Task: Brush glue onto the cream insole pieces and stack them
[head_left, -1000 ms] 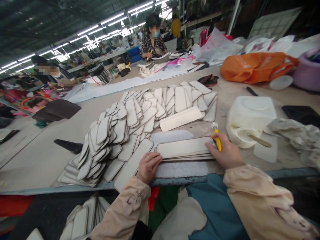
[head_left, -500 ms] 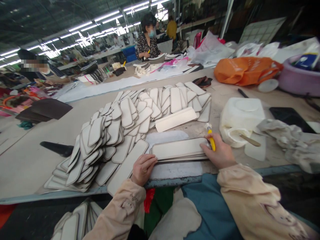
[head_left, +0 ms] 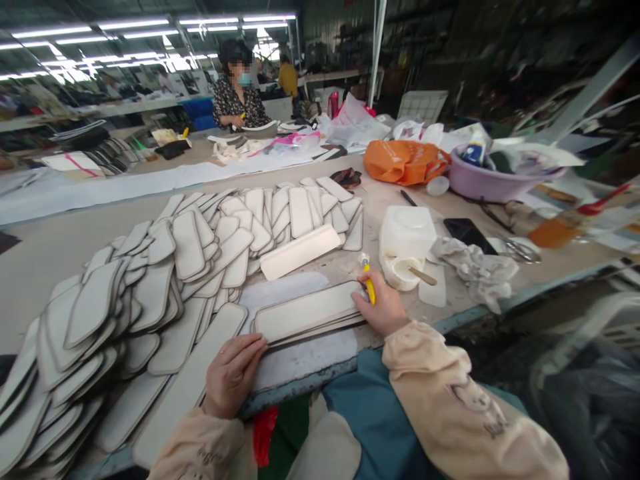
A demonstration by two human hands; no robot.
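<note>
A short stack of long white panels with dark edges and rounded corners (head_left: 307, 312) lies in front of me on a pale sheet (head_left: 310, 353). My left hand (head_left: 234, 373) has its fingers pressed together at the stack's left end. At the right end, my right hand (head_left: 384, 303) touches the top panel with its fingertips. That hand also grips a yellow-handled brush (head_left: 370, 285), its whitish tip pointing away from me. A large spread of similar panels (head_left: 187, 243) covers the table to the left and behind. One paler folded strip (head_left: 300, 252) rests just beyond the sheet.
Right of the stack stands a cut-open white jug (head_left: 407, 233) with a wooden stick (head_left: 423, 275) in its mouth. Beyond are crumpled cloth (head_left: 475, 270), a black phone (head_left: 470, 235), an orange bag (head_left: 405, 162) and a purple basin (head_left: 495, 183). A person (head_left: 240, 93) works across the table.
My view has turned to the right, so things sit further left in the picture. Both hands keep their places at the stack's ends, and the brush stays in my right hand.
</note>
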